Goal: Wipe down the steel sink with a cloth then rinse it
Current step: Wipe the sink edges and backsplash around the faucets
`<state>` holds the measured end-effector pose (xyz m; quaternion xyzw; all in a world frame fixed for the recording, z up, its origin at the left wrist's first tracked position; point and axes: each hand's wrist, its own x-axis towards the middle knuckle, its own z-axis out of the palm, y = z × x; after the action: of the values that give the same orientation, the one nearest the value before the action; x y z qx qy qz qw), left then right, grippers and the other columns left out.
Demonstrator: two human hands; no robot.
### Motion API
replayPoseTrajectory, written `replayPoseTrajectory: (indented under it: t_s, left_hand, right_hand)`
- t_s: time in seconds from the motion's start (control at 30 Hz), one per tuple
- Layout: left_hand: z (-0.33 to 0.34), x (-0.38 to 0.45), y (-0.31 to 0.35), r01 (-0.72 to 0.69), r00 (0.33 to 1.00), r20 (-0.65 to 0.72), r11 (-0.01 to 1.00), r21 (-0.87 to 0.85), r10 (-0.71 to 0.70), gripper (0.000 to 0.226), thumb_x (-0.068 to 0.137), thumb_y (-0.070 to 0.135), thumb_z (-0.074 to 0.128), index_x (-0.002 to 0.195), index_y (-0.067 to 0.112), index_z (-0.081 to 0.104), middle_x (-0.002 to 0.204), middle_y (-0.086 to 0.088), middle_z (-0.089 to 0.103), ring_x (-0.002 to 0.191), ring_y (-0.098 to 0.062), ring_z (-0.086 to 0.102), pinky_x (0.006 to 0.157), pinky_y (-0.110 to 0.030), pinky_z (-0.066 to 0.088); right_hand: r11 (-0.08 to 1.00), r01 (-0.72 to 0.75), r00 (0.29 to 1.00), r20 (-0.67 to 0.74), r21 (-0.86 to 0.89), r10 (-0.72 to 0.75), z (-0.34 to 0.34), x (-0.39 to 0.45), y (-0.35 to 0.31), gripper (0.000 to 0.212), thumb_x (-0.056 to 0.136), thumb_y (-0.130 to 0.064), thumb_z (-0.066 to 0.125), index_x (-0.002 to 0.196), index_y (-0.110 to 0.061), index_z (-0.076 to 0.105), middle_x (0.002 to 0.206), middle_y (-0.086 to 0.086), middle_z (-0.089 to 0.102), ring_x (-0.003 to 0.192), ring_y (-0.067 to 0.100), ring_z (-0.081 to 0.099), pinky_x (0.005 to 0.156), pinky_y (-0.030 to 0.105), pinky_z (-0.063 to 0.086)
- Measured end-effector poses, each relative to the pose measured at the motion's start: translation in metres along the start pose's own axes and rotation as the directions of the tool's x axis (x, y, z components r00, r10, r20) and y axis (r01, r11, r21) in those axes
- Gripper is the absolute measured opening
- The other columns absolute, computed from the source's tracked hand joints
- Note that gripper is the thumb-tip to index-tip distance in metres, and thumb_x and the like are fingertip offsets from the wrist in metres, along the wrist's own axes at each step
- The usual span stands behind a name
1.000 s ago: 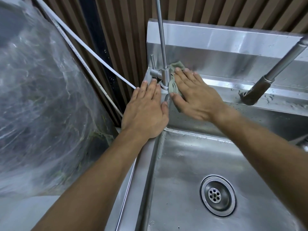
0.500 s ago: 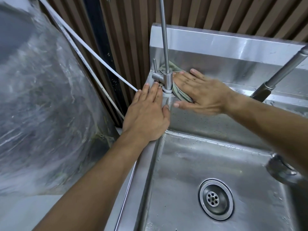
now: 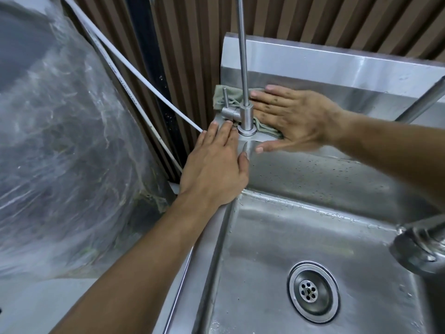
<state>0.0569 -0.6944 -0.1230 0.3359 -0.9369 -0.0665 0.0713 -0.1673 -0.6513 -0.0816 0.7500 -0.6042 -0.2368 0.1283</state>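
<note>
The steel sink [image 3: 301,227] fills the lower right, its basin wet and the drain [image 3: 313,291] near the bottom. A grey-green cloth [image 3: 228,97] lies on the back ledge behind the thin tap [image 3: 245,114] at the sink's far left corner. My right hand [image 3: 293,119] lies flat with straight fingers on the cloth, pressing it against the ledge right of the tap. My left hand [image 3: 214,165] rests flat on the sink's left corner, fingertips touching the tap's base.
A second, thicker faucet [image 3: 423,247] reaches in from the right over the basin. A steel backsplash [image 3: 337,66] stands behind the ledge, with a slatted brown wall beyond. A large plastic-wrapped bulk [image 3: 60,141] and white pipes [image 3: 134,75] crowd the left.
My right hand has slid the cloth further back and left behind the tap, turning more sideways. My left hand stays planted on the corner. The view has shifted left and down.
</note>
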Motion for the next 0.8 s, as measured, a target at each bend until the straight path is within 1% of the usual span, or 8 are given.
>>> replayPoseTrajectory:
  t_s: [0.07, 0.2, 0.3, 0.4, 0.5, 0.57, 0.67, 0.8]
  left_hand:
    - [0.000, -0.001, 0.001, 0.010, 1.000, -0.022, 1.000, -0.009, -0.010, 0.067, 0.102, 0.042, 0.028, 0.160, 0.008, 0.035, 0.169, -0.008, 0.030, 0.158, -0.027, 0.019, 0.130, -0.041, 0.016]
    - [-0.001, -0.003, 0.003, 0.012, 1.000, -0.008, 1.000, 0.007, -0.012, 0.067, 0.102, 0.042, 0.026, 0.160, 0.008, 0.034, 0.169, -0.008, 0.030, 0.159, -0.027, 0.018, 0.130, -0.040, 0.015]
    - [-0.004, -0.005, 0.003, 0.007, 1.000, -0.002, 1.000, -0.001, -0.007, 0.068, 0.102, 0.042, 0.026, 0.161, 0.009, 0.033, 0.169, -0.008, 0.029, 0.159, -0.027, 0.017, 0.130, -0.038, 0.011]
    - [-0.005, -0.006, 0.001, 0.009, 1.000, 0.014, 1.000, 0.001, -0.009, 0.072, 0.099, 0.044, 0.023, 0.162, 0.011, 0.030, 0.170, -0.006, 0.026, 0.159, -0.026, 0.015, 0.130, -0.037, 0.008]
    - [-0.005, -0.006, 0.001, 0.013, 1.000, 0.017, 1.000, -0.004, -0.013, 0.073, 0.098, 0.045, 0.023, 0.162, 0.010, 0.031, 0.170, -0.007, 0.026, 0.159, -0.028, 0.016, 0.130, -0.040, 0.012]
    - [-0.004, -0.006, 0.002, 0.018, 1.000, -0.007, 1.000, -0.016, -0.018, 0.073, 0.097, 0.045, 0.025, 0.160, 0.009, 0.033, 0.169, -0.011, 0.027, 0.158, -0.030, 0.019, 0.130, -0.041, 0.014]
    - [-0.003, -0.004, 0.001, 0.051, 0.999, 0.014, 0.999, -0.019, -0.051, 0.077, 0.095, 0.048, 0.025, 0.161, 0.007, 0.029, 0.170, -0.015, 0.022, 0.158, -0.031, 0.018, 0.130, -0.042, 0.013]
    - [-0.002, -0.002, 0.000, 0.045, 0.998, 0.042, 0.999, 0.017, -0.046, 0.079, 0.100, 0.054, 0.022, 0.164, 0.006, 0.020, 0.172, -0.013, 0.016, 0.160, -0.029, 0.010, 0.131, -0.043, 0.009]
  right_hand:
    - [0.991, 0.068, 0.998, 0.013, -0.112, -0.067, -0.004, 0.009, 0.010, 0.106, 0.080, -0.085, -0.024, 0.156, -0.011, -0.024, 0.164, 0.008, -0.028, 0.153, 0.023, -0.028, 0.128, 0.042, -0.012]
    - [0.988, 0.104, 0.995, 0.012, -0.113, -0.103, -0.009, 0.023, 0.012, 0.108, 0.081, -0.087, -0.019, 0.159, -0.012, -0.021, 0.167, 0.006, -0.024, 0.154, 0.020, -0.027, 0.129, 0.041, -0.008]
    - [0.995, 0.019, 1.000, -0.001, 0.101, -0.019, -0.007, 0.008, -0.002, 0.103, 0.087, -0.087, -0.009, 0.162, -0.015, -0.014, 0.170, 0.004, -0.017, 0.155, 0.016, -0.025, 0.129, 0.039, -0.010]
    - [0.900, -0.138, 0.988, 0.001, 0.413, 0.152, 0.015, -0.031, -0.026, 0.094, 0.095, -0.082, 0.013, 0.165, -0.022, -0.005, 0.172, -0.003, -0.011, 0.156, 0.012, -0.020, 0.129, 0.037, -0.011]
    - [0.788, -0.196, 0.958, -0.056, 0.584, 0.280, 0.019, -0.044, -0.036, 0.088, 0.093, -0.074, 0.031, 0.161, -0.018, 0.025, 0.170, 0.001, 0.019, 0.159, 0.016, 0.005, 0.130, 0.043, -0.002]
    - [0.844, -0.181, 0.941, -0.160, 0.505, 0.297, 0.013, -0.029, -0.037, 0.088, 0.091, -0.073, 0.037, 0.153, -0.010, 0.035, 0.157, 0.009, 0.038, 0.149, 0.025, 0.026, 0.129, 0.047, 0.008]
    - [0.948, -0.142, 0.958, -0.202, 0.284, 0.204, 0.010, -0.006, -0.035, 0.103, 0.092, -0.081, 0.028, 0.153, 0.002, 0.031, 0.154, 0.019, 0.038, 0.140, 0.034, 0.035, 0.128, 0.050, 0.012]
    - [0.941, -0.115, 0.963, -0.199, 0.318, 0.185, 0.020, -0.007, -0.033, 0.103, 0.094, -0.083, 0.025, 0.160, -0.003, 0.023, 0.168, 0.014, 0.021, 0.154, 0.029, 0.019, 0.130, 0.046, 0.003]
